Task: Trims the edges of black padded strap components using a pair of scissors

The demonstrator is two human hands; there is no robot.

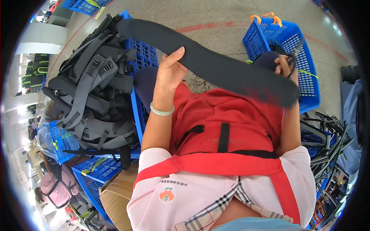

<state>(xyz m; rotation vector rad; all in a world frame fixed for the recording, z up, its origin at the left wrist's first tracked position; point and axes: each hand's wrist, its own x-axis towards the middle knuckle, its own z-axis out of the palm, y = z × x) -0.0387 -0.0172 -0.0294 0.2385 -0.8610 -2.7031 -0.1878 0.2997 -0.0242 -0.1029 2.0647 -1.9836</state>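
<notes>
My left fingers (176, 56) pinched the pad (216, 61) at its near edge, seemingly to balance it above my apron (192, 111); right fingers (283, 61) curled near the basket (313, 92) beside a dark tool (293, 58) (too blurred to tell whether gripped).

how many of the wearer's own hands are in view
2: the left hand holding a black padded strip, and the right hand, partly hidden, near the strip's right end.

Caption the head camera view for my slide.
Left hand holding a long black strip over a red apron, beside piled dark straps.
</notes>
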